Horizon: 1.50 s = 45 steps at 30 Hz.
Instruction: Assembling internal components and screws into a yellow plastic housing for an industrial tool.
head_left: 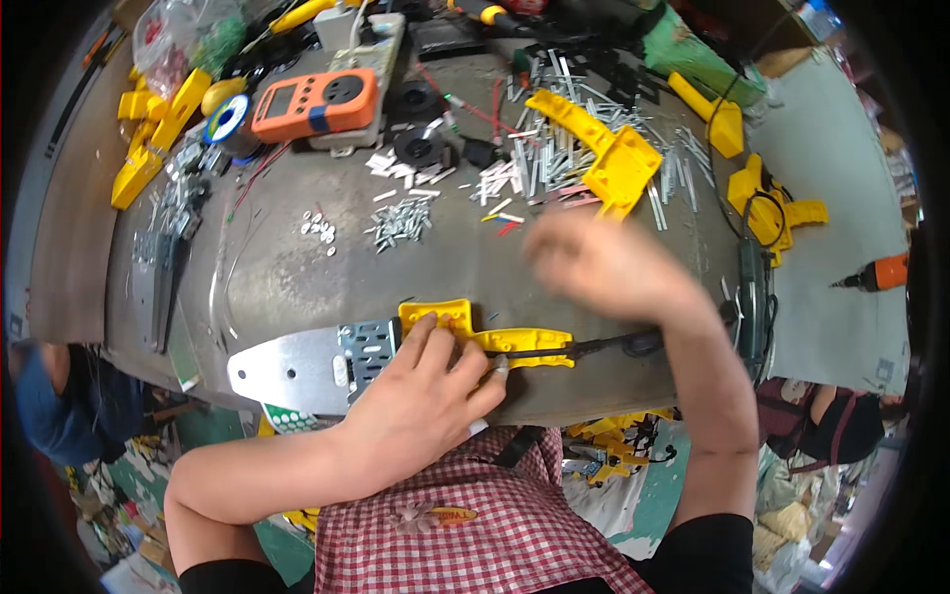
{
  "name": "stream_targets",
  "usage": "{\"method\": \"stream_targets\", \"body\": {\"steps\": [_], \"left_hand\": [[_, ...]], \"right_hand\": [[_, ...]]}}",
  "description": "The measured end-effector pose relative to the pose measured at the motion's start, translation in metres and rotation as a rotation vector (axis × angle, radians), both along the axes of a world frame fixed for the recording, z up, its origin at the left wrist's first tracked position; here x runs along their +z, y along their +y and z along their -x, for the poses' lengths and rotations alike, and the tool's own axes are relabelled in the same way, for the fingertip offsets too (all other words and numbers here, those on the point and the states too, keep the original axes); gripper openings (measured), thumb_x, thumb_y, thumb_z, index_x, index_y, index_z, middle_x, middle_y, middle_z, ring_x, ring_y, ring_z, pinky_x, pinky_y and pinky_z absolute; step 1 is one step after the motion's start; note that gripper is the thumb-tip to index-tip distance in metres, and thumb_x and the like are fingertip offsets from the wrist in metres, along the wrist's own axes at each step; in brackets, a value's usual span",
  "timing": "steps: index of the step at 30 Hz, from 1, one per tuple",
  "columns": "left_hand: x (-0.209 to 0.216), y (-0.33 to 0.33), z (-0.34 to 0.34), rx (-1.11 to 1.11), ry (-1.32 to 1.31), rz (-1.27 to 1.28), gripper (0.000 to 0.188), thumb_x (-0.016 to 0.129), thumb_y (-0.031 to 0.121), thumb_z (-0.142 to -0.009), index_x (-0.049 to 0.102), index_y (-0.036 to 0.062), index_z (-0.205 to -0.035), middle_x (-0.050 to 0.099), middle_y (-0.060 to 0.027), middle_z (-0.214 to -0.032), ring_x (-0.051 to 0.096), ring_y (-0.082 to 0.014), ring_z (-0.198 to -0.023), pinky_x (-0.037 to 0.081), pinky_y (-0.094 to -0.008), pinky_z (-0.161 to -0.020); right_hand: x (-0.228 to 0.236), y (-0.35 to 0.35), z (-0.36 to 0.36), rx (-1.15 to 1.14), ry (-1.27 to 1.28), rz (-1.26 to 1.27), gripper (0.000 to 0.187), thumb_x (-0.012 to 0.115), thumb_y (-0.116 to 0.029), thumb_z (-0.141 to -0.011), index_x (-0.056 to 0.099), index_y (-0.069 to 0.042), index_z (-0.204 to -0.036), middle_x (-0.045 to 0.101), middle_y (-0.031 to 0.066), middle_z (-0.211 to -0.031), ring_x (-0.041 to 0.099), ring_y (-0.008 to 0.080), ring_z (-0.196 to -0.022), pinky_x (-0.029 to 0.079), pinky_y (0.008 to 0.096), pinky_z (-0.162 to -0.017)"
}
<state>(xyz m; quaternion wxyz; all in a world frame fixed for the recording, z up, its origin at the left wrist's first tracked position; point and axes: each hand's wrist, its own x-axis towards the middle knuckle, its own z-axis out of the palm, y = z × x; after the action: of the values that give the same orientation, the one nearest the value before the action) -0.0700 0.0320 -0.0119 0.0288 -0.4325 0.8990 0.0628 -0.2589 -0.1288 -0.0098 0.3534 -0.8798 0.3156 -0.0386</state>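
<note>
Near the table's front edge lies a yellow plastic tool housing half (524,344), its hollow side up, with a black power cord (594,346) running out of its handle to the right. A flat silver metal plate (287,371) with a slotted bracket (368,351) extends leftward from it. My left hand (426,386) is bent over the housing, gripping it with the fingertips and covering its middle. My right hand (594,262), smeared by motion, hovers just below another yellow housing half (625,163) lying on loose metal pins; its fingers are not clear.
Beyond my hands are small screws (401,223), metal pins (549,148), an orange multimeter (317,104) and a solder spool (230,119). Yellow housings (163,129) stand at far left. A cordless-looking orange-black tool (881,274) lies at right. Other people sit at both sides.
</note>
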Motion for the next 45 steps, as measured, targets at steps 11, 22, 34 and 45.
{"method": "stream_targets", "body": {"steps": [11, 22, 34, 45], "left_hand": [[-0.009, 0.011, 0.005, 0.019, -0.089, 0.184, 0.032, 0.05, 0.025, -0.08, 0.053, 0.0093, -0.108, 0.055, -0.0161, -0.103, 0.053, -0.0328, -0.093, 0.04, -0.0475, -0.096], [-0.006, 0.008, 0.008, -0.022, -0.067, 0.157, 0.039, 0.055, 0.026, -0.076, 0.053, 0.0082, -0.111, 0.053, -0.0169, -0.104, 0.051, -0.0353, -0.095, 0.038, -0.0494, -0.095], [-0.005, 0.006, 0.003, 0.002, -0.049, 0.065, 0.054, 0.066, 0.037, -0.07, 0.05, 0.0135, -0.117, 0.051, -0.0147, -0.109, 0.047, -0.0345, -0.103, 0.034, -0.0506, -0.099], [-0.005, 0.004, 0.0, 0.015, -0.001, 0.001, 0.053, 0.067, 0.036, -0.071, 0.049, 0.0131, -0.116, 0.05, -0.0128, -0.11, 0.047, -0.0318, -0.102, 0.033, -0.0484, -0.1]], "right_hand": [[0.023, -0.052, 0.003, -0.706, -0.253, 0.553, 0.063, 0.064, -0.004, -0.076, 0.04, -0.011, -0.134, 0.061, 0.0141, -0.109, 0.061, 0.023, -0.096, 0.048, 0.0337, -0.085], [-0.015, 0.012, 0.113, -0.509, -0.037, 0.53, 0.037, 0.068, -0.002, -0.071, 0.063, -0.002, -0.108, 0.058, 0.0134, -0.115, 0.052, 0.0299, -0.11, 0.039, 0.0359, -0.096], [-0.021, 0.093, 0.054, -0.471, -0.755, -0.398, 0.04, 0.07, -0.02, -0.078, 0.05, -0.007, -0.11, 0.054, 0.0079, -0.101, 0.053, 0.0245, -0.098, 0.037, 0.0529, -0.098], [-0.023, 0.113, 0.042, -0.466, -0.669, -0.33, 0.033, 0.065, -0.006, -0.074, 0.058, -0.001, -0.106, 0.057, 0.0101, -0.105, 0.054, 0.0247, -0.105, 0.034, 0.043, -0.104]]}}
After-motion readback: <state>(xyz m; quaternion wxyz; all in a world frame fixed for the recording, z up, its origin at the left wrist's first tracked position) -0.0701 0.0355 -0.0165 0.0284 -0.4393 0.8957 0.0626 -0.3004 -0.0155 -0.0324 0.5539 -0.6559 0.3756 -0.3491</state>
